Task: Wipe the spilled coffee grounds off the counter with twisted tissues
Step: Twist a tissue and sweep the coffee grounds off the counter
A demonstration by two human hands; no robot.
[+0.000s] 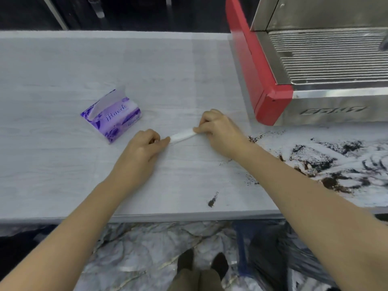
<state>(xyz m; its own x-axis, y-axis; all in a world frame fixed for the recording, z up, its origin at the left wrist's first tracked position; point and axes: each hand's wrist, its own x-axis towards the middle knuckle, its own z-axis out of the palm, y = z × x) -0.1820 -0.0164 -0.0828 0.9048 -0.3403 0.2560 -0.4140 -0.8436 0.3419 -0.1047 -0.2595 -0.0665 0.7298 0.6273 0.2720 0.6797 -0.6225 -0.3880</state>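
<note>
Pinching a rolled tissue [182,136] at mid-frame, left hand [142,148] and right hand [218,131] on opposite ends, presumably to twist it. Coffee grounds [327,162] spread lower right on desk [63,66], unwiped. Tissue pack [112,116] close by, left.

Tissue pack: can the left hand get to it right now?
Probably yes, but not freely. The tissue pack lies just beyond the left hand on open counter, nothing between them. But that hand pinches one end of the twisted tissue, the right hand the other, so it must let go first.
</note>
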